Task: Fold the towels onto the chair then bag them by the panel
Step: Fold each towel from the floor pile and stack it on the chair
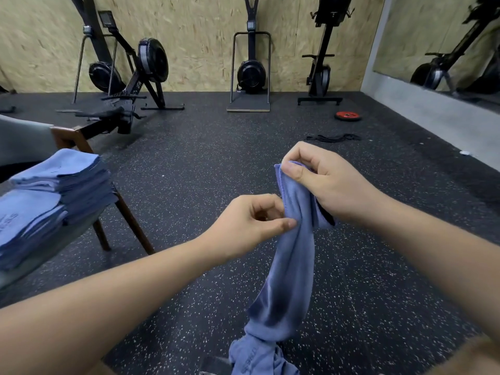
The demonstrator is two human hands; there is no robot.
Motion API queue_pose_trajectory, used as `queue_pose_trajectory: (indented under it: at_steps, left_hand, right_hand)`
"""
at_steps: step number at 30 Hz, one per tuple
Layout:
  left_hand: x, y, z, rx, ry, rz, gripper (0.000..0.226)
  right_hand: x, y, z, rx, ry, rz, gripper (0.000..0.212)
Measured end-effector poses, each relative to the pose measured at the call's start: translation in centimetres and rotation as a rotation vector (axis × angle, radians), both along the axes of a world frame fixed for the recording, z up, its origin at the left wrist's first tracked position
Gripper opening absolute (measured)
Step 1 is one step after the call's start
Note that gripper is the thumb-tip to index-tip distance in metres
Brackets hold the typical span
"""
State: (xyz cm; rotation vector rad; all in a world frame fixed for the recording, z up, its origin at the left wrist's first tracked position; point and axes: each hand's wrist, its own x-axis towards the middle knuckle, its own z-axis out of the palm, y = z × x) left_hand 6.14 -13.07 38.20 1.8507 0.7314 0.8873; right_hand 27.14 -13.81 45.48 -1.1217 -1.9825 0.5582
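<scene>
A blue towel (pixel 290 269) hangs bunched in front of me, its lower end crumpled at the bottom edge of the head view. My right hand (pixel 322 182) grips its top corner between thumb and curled fingers. Lower and to the left, my left hand (pixel 254 223) pinches the towel's edge with thumb and forefinger. At the left, a stack of folded blue towels (pixel 54 196) lies on the grey seat of a wooden-legged chair (pixel 127 220).
Dark speckled rubber floor (pixel 205 163) stretches ahead. Rowing machines and a ski trainer (pixel 250 69) stand against the chipboard wall. A red weight plate (pixel 348 115) and a black cord (pixel 334 137) lie on the floor at the right, near a mirrored wall.
</scene>
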Motion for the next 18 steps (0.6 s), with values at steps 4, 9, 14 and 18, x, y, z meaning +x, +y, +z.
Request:
queue_pose_trajectory:
  at_steps: [4, 9, 14, 18]
  left_hand:
    - [-0.1, -0.1, -0.5, 0.096, 0.177, 0.029, 0.025]
    - [-0.8, 0.9, -1.1, 0.031, 0.2, 0.042, 0.023]
    - [-2.1, 1.8, -1.5, -0.007, 0.311, 0.032, 0.019]
    - [-2.9, 2.5, -1.0, 0.058, 0.339, 0.061, 0.02]
  right_hand:
    - [0.7, -0.2, 0.3, 0.041, 0.053, -0.026, 0.013]
    - [2.5, 0.1, 0.8, 0.114, 0.115, -0.106, 0.013]
    - [4.5, 0.6, 0.8, 0.165, 0.143, -0.209, 0.014]
    - [5.4, 1.2, 0.2, 0.158, 0.206, -0.292, 0.014]
